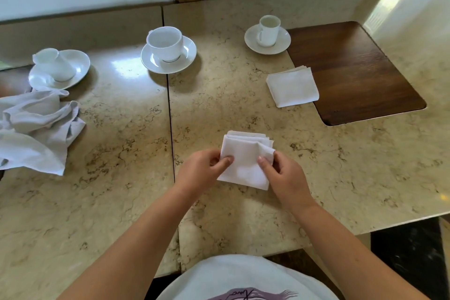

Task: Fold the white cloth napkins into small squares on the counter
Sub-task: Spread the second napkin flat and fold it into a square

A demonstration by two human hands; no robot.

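Note:
A white napkin (244, 158), folded into a small thick square, lies on the beige marble counter (121, 153) in front of me. My left hand (203, 170) pinches its left edge between thumb and fingers. My right hand (282, 175) pinches its right edge, where the layers bunch up. A second folded napkin (292, 86) lies flat further back on the right, partly over a brown wooden inlay (353, 68). Unfolded, crumpled napkins (36, 126) are heaped at the left edge.
Three white cups on saucers stand along the back: one tipped over at the left (57, 67), one in the middle (166, 47), one at the right (267, 33). A seam (171, 129) splits the counter. The counter's front edge drops off at the right.

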